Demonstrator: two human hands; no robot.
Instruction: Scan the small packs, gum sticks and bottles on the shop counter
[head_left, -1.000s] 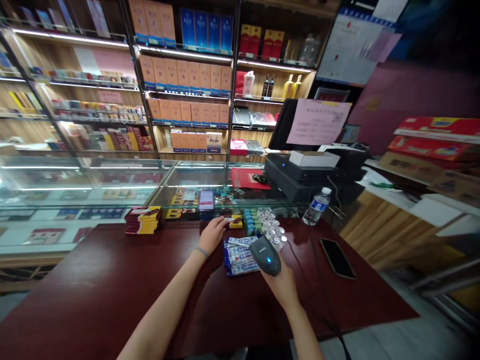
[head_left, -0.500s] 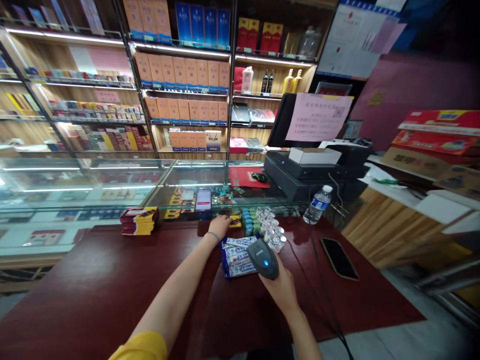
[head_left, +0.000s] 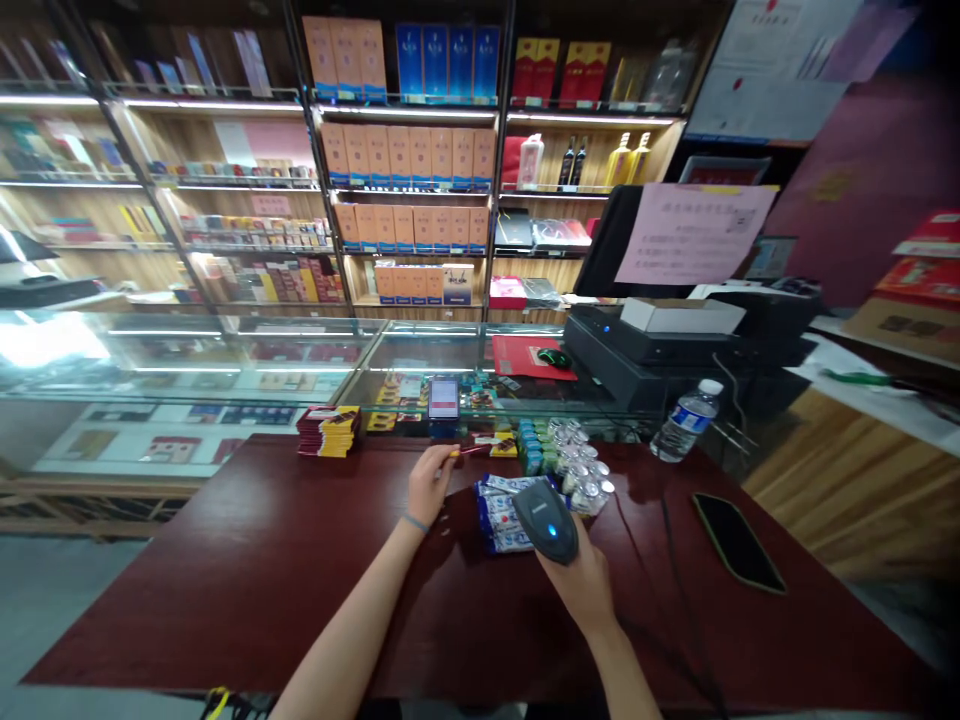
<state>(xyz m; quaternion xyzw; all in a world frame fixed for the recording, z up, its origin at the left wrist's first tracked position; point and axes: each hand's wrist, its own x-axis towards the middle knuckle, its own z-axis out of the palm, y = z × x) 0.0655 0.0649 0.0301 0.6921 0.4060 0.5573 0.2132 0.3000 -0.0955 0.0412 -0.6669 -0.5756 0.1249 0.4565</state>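
My left hand [head_left: 430,485] pinches the end of a thin maroon-and-yellow packet [head_left: 472,450], seen edge-on just above the counter. Past it lies a similar yellow packet [head_left: 504,447]. In my right hand [head_left: 589,585] is a dark barcode scanner [head_left: 547,522] with a blue light, held over several blue-and-white wrapped packets [head_left: 499,515]. Behind these stand rows of small green tubs [head_left: 531,448] and silver-topped clear containers [head_left: 589,472]. To the left a neat stack of maroon-and-yellow packets [head_left: 328,432] sits near the counter's far edge.
The dark red counter [head_left: 247,560] borders a glass display case [head_left: 300,345]. A small lit screen [head_left: 443,400] stands at its edge. On the right are a water bottle [head_left: 686,420], a phone [head_left: 739,542] and a monitor [head_left: 611,240]. Cables trail down the counter's right side.
My left hand has drawn back from the yellow packets with a thin packet in its fingers. The scanner stays over the blue-and-white packets. The view has shifted to the left.
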